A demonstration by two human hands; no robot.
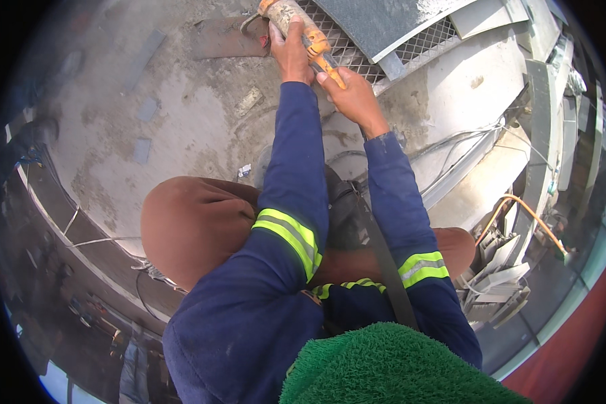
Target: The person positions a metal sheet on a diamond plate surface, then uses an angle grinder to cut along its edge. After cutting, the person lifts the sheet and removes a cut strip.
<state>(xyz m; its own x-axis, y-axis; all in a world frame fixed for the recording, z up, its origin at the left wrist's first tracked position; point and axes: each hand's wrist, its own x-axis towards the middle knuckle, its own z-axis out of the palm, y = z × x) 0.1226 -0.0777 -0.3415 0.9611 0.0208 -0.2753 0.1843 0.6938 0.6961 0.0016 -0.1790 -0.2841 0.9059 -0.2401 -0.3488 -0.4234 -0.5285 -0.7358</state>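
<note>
Both my hands are closed around a dusty orange angle grinder (316, 44) at the top of the head view. My left hand (293, 55) grips its pale, dust-coated body. Further back, my right hand (352, 97) wraps round the rear handle. The tool's front end reaches the picture's upper edge, so its disc cannot be made out. Just right of the grinder, a dark grey slab (384, 27) with a pale edge lies over a metal mesh (424, 42). A brown, rounded piece (229, 38) rests on the ground left of the tool.
Stacked offcuts (498, 279) and an orange hose (535, 214) lie at the right. Long grey strips (540, 121) stand beyond them. Cables (451, 140) run across the concrete floor (182, 114). Small flat grey pieces (142, 151) are scattered left, where dust hangs in the air.
</note>
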